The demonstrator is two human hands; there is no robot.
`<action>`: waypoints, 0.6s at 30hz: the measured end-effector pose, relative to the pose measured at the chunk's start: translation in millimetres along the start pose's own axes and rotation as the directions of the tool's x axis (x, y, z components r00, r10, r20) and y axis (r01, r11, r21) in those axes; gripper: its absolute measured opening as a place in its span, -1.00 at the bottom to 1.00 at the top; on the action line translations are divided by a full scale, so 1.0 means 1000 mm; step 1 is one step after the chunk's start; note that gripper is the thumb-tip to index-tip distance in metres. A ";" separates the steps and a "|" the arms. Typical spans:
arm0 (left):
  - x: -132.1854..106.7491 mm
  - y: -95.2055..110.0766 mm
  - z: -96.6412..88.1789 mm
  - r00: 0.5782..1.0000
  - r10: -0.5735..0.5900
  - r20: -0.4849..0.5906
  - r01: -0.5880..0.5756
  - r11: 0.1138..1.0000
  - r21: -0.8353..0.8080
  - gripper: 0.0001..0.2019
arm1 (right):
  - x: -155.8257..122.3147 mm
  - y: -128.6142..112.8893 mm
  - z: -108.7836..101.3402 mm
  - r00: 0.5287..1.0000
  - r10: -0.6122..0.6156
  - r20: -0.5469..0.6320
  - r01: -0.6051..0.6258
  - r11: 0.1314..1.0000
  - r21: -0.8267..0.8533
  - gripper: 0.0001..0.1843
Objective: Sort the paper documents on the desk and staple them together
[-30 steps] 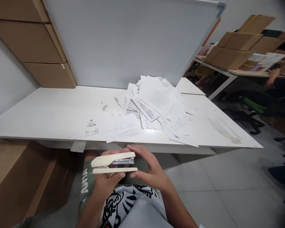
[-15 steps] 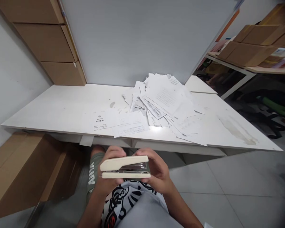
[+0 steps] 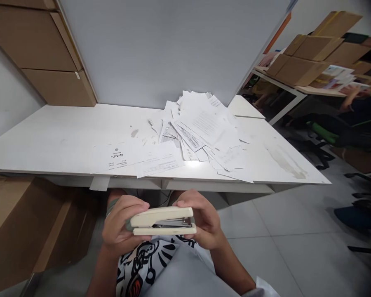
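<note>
A cream stapler (image 3: 163, 215) lies sideways between my two hands, above my lap and just in front of the desk edge. Its jaw gapes a little toward the right, and the metal staple channel shows inside. My left hand (image 3: 120, 225) grips the rounded end, fingers on top and thumb underneath. At the other end, my right hand (image 3: 205, 218) pinches the stapler from above and below. On the desk beyond lies a heap of printed papers (image 3: 210, 128). Two more sheets, one a slip marked 220.00 (image 3: 117, 159), lie near the front edge at left.
The white desk (image 3: 64, 136) backs onto a grey panel (image 3: 160, 49). Stacked cardboard boxes (image 3: 58, 88) stand at the back left; an open carton (image 3: 15, 222) sits below left. Rightward are another table with boxes (image 3: 299, 68), a person's arm (image 3: 349, 99) and a chair (image 3: 324, 132).
The view has turned right, so the desk and papers sit further left. My left hand has shifted outward to the stapler's left end. The right hand keeps its hold.
</note>
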State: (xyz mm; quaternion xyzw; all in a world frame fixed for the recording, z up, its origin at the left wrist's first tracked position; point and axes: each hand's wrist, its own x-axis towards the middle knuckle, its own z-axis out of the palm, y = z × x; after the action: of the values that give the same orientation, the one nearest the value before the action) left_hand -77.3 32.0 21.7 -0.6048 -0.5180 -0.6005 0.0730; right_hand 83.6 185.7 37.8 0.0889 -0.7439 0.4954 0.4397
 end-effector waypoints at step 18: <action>-0.003 -0.009 0.007 0.994 -0.017 0.110 0.012 0.999 0.044 -0.56 | 0.003 -0.006 -0.001 0.986 -0.167 0.003 0.164 0.965 -0.203 -0.31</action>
State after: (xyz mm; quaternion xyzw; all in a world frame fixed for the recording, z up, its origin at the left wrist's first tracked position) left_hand -78.2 39.7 13.0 -0.6315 -0.5384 -0.5555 0.0529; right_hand 85.3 184.4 44.3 0.1019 -0.7774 0.3790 0.4916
